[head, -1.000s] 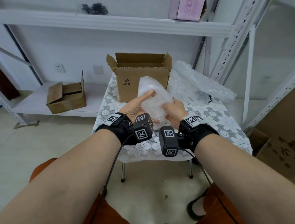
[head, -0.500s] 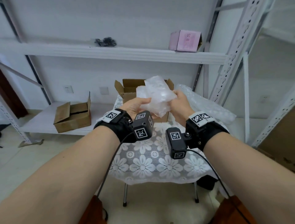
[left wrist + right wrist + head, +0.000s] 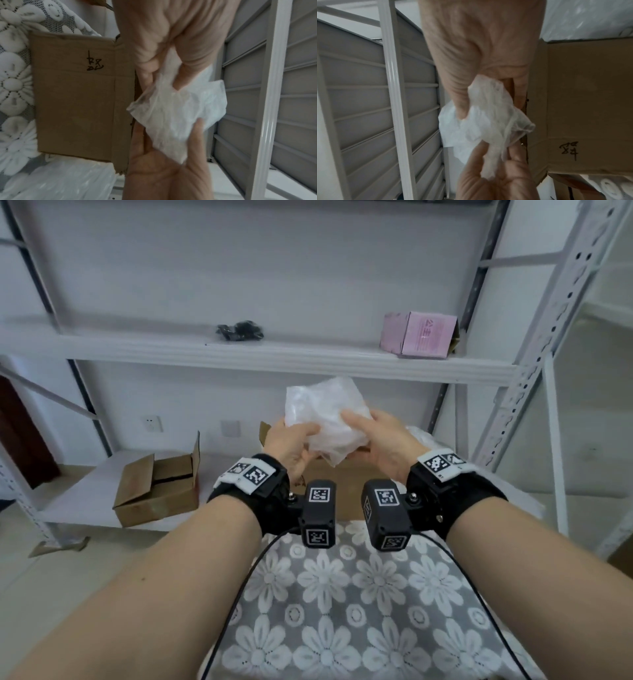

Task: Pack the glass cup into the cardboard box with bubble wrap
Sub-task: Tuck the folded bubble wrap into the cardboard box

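Above the cardboard box (image 3: 329, 484), both hands (image 3: 291, 445) (image 3: 383, 445) held the bubble-wrapped bundle (image 3: 325, 419); a loosened grip might drop it.

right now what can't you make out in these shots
- Glass cup: not visible in any view; the bubble wrap bundle held by left hand and right hand is opaque.
- Cardboard box inside: head view, hands and bundle cover it.
- Box handwriting: wrist views, blurred.

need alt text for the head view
Both hands, left hand and right hand, hold a bubble-wrapped bundle raised above a cardboard box on a table with a floral cloth. White shelving behind holds a pink box.
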`<state>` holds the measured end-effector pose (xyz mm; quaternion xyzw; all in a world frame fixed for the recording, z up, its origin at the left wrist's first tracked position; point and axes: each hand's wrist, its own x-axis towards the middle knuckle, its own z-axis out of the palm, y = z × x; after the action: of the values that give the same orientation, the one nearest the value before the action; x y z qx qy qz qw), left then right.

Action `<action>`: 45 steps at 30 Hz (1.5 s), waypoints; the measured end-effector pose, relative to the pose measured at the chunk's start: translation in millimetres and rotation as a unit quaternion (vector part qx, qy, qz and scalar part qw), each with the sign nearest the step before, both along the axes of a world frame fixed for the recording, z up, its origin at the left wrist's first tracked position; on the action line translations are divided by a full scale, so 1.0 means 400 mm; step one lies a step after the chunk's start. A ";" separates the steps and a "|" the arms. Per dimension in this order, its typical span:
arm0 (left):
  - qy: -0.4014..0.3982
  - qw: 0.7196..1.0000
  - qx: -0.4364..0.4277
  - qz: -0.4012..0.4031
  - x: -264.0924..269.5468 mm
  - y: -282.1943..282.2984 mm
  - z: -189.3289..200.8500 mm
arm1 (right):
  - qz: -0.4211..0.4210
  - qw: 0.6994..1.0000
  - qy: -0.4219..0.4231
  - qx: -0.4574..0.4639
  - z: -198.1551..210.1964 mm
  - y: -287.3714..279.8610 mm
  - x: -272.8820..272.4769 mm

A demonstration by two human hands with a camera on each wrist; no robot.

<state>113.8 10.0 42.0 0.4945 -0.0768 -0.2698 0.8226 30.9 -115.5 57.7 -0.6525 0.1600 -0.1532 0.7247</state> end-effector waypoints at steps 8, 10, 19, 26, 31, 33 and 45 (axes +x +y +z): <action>-0.106 0.989 0.101 -0.014 0.130 -0.006 0.019 | -0.102 0.995 -0.011 -0.001 -0.012 -0.061 0.099; -0.167 0.969 0.183 0.003 0.154 -0.024 0.004 | -0.114 0.994 -0.004 -0.005 -0.027 -0.069 0.117; -0.175 0.964 0.198 -0.021 0.155 -0.024 -0.082 | -0.034 0.996 0.076 0.001 -0.110 -0.071 0.145; -0.130 0.967 0.218 0.035 0.152 -0.034 -0.088 | -0.057 0.995 0.077 -0.002 -0.127 -0.074 0.160; -0.062 0.985 0.155 -0.032 0.142 -0.021 -0.085 | -0.046 0.995 0.086 -0.032 -0.140 -0.074 0.154; -0.058 0.986 0.157 -0.010 0.148 -0.022 -0.089 | -0.054 0.994 0.081 -0.040 -0.142 -0.073 0.156; -0.203 0.937 0.270 0.092 0.147 -0.043 -0.111 | 0.076 0.832 0.322 -0.446 -0.145 -0.084 0.173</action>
<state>172.6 -7.3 -2.6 0.7469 -0.1203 -0.0972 0.6467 100.2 -149.0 -0.4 -0.9272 0.2488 0.0661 0.2722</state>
